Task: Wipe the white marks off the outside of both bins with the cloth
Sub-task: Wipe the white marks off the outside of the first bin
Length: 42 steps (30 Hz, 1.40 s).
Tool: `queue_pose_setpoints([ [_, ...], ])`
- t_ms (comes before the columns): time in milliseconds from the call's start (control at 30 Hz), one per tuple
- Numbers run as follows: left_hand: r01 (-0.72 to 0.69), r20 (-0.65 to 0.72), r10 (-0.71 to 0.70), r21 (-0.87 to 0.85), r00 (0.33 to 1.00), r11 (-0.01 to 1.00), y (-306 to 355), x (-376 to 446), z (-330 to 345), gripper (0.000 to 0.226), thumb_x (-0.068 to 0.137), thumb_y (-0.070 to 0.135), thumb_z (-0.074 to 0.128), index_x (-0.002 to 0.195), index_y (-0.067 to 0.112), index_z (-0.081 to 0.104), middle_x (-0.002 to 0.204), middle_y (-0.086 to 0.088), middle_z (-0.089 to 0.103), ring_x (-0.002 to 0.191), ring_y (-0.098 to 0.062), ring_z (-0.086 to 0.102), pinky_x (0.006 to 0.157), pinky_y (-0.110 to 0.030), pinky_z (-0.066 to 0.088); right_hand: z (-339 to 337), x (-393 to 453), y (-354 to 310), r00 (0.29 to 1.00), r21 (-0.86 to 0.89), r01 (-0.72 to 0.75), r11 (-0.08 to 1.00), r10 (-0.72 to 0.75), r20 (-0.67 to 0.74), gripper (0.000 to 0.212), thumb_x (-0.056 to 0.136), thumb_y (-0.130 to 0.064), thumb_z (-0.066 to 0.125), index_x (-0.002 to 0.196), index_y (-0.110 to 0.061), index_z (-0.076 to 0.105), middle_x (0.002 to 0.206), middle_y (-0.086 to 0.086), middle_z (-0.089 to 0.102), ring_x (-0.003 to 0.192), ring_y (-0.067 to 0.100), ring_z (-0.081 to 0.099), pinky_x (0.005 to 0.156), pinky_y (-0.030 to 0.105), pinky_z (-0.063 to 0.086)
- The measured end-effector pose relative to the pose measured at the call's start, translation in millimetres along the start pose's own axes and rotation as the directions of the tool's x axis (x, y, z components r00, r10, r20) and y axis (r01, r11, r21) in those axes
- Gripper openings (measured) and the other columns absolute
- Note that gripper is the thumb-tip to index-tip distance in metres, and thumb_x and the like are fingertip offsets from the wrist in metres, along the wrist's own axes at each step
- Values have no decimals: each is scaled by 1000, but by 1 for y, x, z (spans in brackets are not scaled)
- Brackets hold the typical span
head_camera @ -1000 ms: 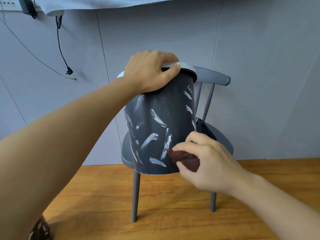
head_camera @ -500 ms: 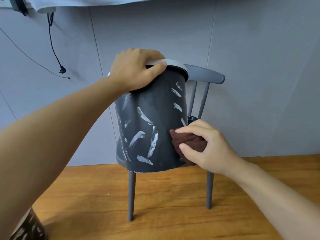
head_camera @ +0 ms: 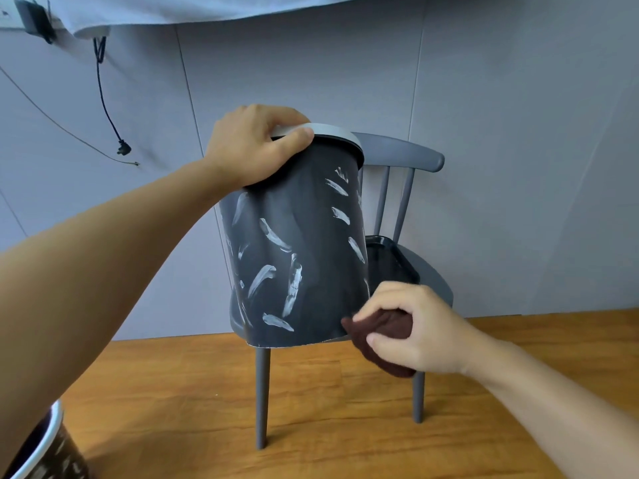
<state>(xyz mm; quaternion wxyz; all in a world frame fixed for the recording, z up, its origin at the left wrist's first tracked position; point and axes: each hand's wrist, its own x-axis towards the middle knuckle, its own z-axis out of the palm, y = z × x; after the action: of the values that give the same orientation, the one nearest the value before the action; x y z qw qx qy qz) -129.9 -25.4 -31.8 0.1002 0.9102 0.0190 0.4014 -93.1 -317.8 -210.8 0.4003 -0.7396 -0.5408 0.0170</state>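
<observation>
— Since half a second ago the right hand [head_camera: 411, 335] has slid down the bin [head_camera: 304, 257], from mid-wall to its bottom edge, and the bin sits a little higher against the chair [head_camera: 408, 157].

— What does that hand hold?

— Its fingers are curled round the bunched brown cloth [head_camera: 377, 335], which touches the bin's lower right corner. The left hand [head_camera: 256, 146] grips the bin's pale rim [head_camera: 340, 133], fingers hooked over the top, thumb pressed on the outer wall.

— And where is the bin itself?

— Held up in front of the chair seat, tilted, its base off the floor. White marks [head_camera: 273, 236] streak most of the wall facing the camera.

— How will it handle?

— Light, probably, since one hand lifts it by the rim. The wall looks thin and smooth, so it may flex under hard rubbing; the stiff rim is the sensible hold.

— The other bin?

— A second bin [head_camera: 45, 447], also marked, stands below and left of the held one.
</observation>
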Motion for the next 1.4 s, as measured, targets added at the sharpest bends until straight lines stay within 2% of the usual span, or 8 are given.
queue_pose_setpoints([
  [200,-6,-13,6,23,1000,1000,0,0,2,34,90,65,44,111,48,65,97,15,71,97,-19,62,89,-42,51,-14,8,-3,971,92,6,996,16,-237,25,81,-24,77,105,-29,80,99,-14,70,97,13,70,76,22,58],
  [400,-47,0,47,31,999,998,2,0,2,38,91,66,43,111,44,66,100,17,71,98,-19,62,88,-41,51,-2,-5,-3,998,-45,5,999,-2,68,21,81,-27,75,99,-34,81,95,-16,68,94,9,69,75,22,58],
  [567,-44,-18,45,41,999,998,0,0,1,38,92,66,43,112,44,67,98,15,72,96,-19,63,87,-42,52,-10,3,-5,975,54,1,999,11,-224,25,83,-22,77,108,-27,80,100,-15,68,98,12,69,77,22,57],
  [767,-79,-49,82,63,995,995,3,-4,1,36,94,65,44,112,44,67,99,18,72,94,-18,64,83,-40,53,5,-7,-20,995,-224,99,970,-97,19,26,81,-35,71,107,-36,78,97,-20,60,91,7,65,70,28,57],
  [967,-124,-76,133,116,988,986,3,-6,2,39,94,65,42,117,44,66,103,18,73,96,-20,65,78,-35,51,23,11,-47,956,-360,165,918,-239,-170,36,91,-41,70,126,-31,69,107,-13,52,98,8,56,77,24,56],
  [1167,-163,-55,172,139,984,977,8,-6,1,39,96,62,43,118,41,67,100,14,74,92,-24,66,72,-32,46,20,6,-48,983,-347,173,922,-140,116,29,88,-43,69,116,-37,74,99,-18,51,92,6,56,74,31,55],
  [1267,-153,5,153,108,988,982,9,-9,-3,45,94,61,41,123,39,67,110,13,74,101,-23,66,80,-34,49,7,11,-50,969,-117,118,986,-140,-204,28,83,-36,74,110,-34,78,99,-17,63,93,10,66,74,23,56],
  [1400,-179,134,174,23,976,984,8,-6,-20,43,93,51,44,115,25,69,101,5,73,95,-26,65,84,-41,52,-4,23,-42,792,-32,62,998,-69,-607,35,83,-43,71,115,-29,76,105,-13,69,100,11,69,79,20,58],
])
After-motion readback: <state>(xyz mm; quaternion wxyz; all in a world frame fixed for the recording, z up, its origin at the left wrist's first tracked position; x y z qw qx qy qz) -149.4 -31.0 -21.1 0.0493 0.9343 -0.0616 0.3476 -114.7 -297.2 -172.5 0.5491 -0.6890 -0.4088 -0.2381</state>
